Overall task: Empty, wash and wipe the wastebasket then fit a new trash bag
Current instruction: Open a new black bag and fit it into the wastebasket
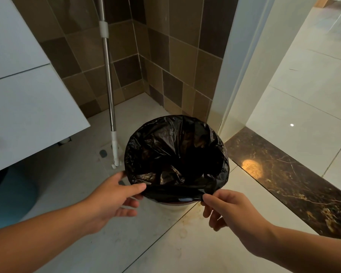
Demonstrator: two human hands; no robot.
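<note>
Bag feel: We think the bag (176,154) is very light, soft and crinkly. It looks slippery and may tear if we tug hard.
Where to hold: We would pinch the bag by its folded edge, near the rim, and pull gently.
Bag look: It is black and shiny with lots of wrinkles. It lines the inside and folds over the top all the way round.
Bin: The bin (174,207) is pale, and only a bit shows under the bag. It stands on the floor (165,249), near the wall corner, beside a mop pole (108,75).
Left hand: Our left hand (114,200) pinches the near bag edge with thumb and finger. The other fingers are loose.
Right hand: Our right hand (224,209) pinches the same edge, a little way off.
</note>
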